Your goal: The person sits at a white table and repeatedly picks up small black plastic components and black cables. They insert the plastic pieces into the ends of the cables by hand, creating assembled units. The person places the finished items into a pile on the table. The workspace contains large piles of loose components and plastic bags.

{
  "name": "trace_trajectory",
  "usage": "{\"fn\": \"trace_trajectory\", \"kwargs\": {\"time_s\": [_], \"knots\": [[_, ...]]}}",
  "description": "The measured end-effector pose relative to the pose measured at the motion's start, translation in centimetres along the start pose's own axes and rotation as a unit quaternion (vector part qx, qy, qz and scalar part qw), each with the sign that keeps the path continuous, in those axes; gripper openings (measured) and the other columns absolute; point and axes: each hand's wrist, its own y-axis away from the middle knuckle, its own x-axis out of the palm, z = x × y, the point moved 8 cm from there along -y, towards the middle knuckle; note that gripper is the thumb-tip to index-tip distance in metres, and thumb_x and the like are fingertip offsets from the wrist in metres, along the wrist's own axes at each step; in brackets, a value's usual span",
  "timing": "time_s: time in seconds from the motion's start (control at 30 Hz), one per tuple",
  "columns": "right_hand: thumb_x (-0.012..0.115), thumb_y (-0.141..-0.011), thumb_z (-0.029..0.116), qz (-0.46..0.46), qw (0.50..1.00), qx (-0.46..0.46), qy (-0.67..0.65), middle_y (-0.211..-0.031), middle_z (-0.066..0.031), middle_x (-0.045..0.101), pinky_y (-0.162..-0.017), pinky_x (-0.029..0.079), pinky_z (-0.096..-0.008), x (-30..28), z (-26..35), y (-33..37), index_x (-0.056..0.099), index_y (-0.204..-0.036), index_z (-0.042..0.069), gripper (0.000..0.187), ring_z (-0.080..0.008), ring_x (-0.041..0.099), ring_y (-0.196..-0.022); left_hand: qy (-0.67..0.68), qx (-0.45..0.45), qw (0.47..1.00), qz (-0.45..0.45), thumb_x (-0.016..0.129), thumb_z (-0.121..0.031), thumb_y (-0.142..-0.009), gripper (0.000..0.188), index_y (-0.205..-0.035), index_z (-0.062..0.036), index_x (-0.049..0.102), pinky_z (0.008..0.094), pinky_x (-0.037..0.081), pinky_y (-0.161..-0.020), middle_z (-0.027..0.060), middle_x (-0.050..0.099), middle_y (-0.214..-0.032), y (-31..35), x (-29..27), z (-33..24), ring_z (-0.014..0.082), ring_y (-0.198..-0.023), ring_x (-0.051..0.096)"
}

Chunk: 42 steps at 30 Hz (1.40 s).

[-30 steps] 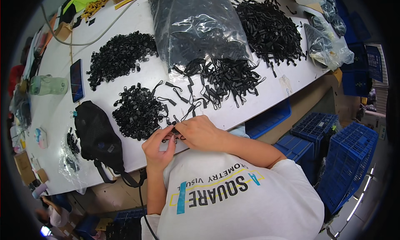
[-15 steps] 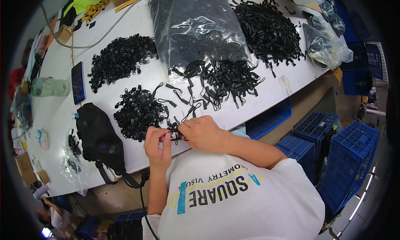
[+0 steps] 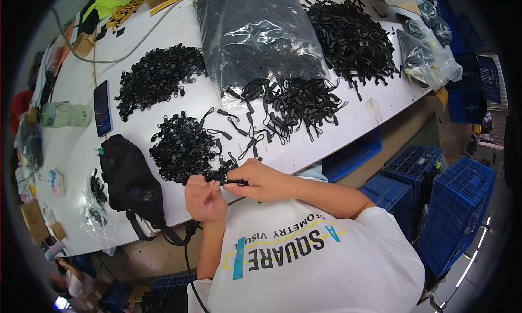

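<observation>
At the table's front edge, my left hand [image 3: 205,199] and my right hand [image 3: 260,181] meet, both with fingers pinched. A black cord zipper pull [image 3: 237,182] lies across my right fingers and stretches toward my left fingertips. My left fingers close on its far end or on a small black piece there; which one is too small to tell. Just beyond them is a heap of small black plastic clips [image 3: 182,144]. Loose looped zipper pulls [image 3: 304,104] spill from a large clear plastic bag [image 3: 255,30] farther back.
Another clip heap [image 3: 160,76] and a zipper-pull heap [image 3: 353,38] lie on the white table [image 3: 326,144]. To the left are a black pouch [image 3: 130,174], a phone [image 3: 102,109] and a green bottle [image 3: 65,114]. Blue crates [image 3: 454,215] stand on the floor at right.
Both hands have drawn slightly toward my body, away from the clip heap. My right hand has turned, and the black cord now shows across its fingers.
</observation>
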Motion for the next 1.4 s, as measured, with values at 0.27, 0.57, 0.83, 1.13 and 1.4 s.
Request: {"fn": "trace_trajectory", "kwargs": {"time_s": [0.27, 0.57, 0.83, 1.13, 1.4], "knots": [[0.059, -0.085, 0.016, -0.104, 0.987, -0.015, 0.125, -0.06, -0.0153, 0.055, -0.052, 0.042, -0.044, -0.9, 0.7, 0.9, 0.054, -0.073, 0.002, 0.019, -0.0355, 0.057, -0.057, 0.009, 0.084, 0.981, 0.173, 0.063, 0.009, -0.081, 0.01, -0.082, 0.0017, 0.056, 0.0331, 0.038, -0.048, 0.0096, 0.053, -0.068, -0.8, 2.1, -0.7, 0.0222, -0.052, 0.047], [0.064, -0.082, 0.019, 0.007, 0.96, -0.094, 0.263, -0.066, -0.0091, 0.059, -0.051, 0.046, -0.0423, -0.7, 1.2, 0.8, 0.055, -0.075, 0.004, 0.019, -0.0304, 0.061, -0.059, -0.008, -0.092, 0.949, 0.3, 0.065, -0.001, -0.077, 0.012, -0.072, 0.0028, 0.055, 0.034, 0.039, -0.049, 0.0124, 0.053, -0.063, -0.8, 3.2, 2.0, 0.0277, -0.052, 0.05], [0.064, -0.084, 0.021, 0.031, 0.958, -0.125, 0.258, -0.066, -0.0078, 0.06, -0.05, 0.045, -0.041, -1.2, 0.8, 1.4, 0.055, -0.072, 0.004, 0.022, -0.0299, 0.059, -0.056, 0.134, -0.163, 0.943, 0.259, 0.067, 0.004, -0.07, 0.03, -0.055, -0.0011, 0.041, 0.0357, 0.032, -0.05, 0.0082, 0.036, -0.052, -1.7, 1.8, 4.1, 0.0279, -0.048, 0.039], [0.029, -0.102, 0.035, -0.403, 0.725, -0.077, -0.552, -0.053, 0.0015, 0.038, -0.035, 0.029, -0.0235, -16.8, -3.2, 4.2, 0.056, -0.087, 0.001, 0.046, -0.0088, 0.034, -0.042, -0.271, -0.077, 0.927, 0.249, 0.079, -0.015, -0.072, 0.025, -0.072, -0.0064, 0.055, 0.0343, 0.036, -0.05, 0.005, 0.053, -0.058, -1.6, 3.6, 3.3, 0.0244, -0.05, 0.052], [0.039, -0.094, 0.022, -0.292, 0.88, 0.081, -0.367, -0.049, 0.0021, 0.032, -0.036, 0.026, -0.0234, -9.7, -5.1, 3.1, 0.05, -0.075, 0.001, 0.031, -0.0071, 0.031, -0.039, -0.302, -0.11, 0.876, 0.359, 0.078, -0.017, -0.07, 0.024, -0.084, -0.0069, 0.06, 0.0381, 0.046, -0.053, 0.0074, 0.06, -0.069, -0.6, 5.0, 3.8, 0.0266, -0.059, 0.06]]}}
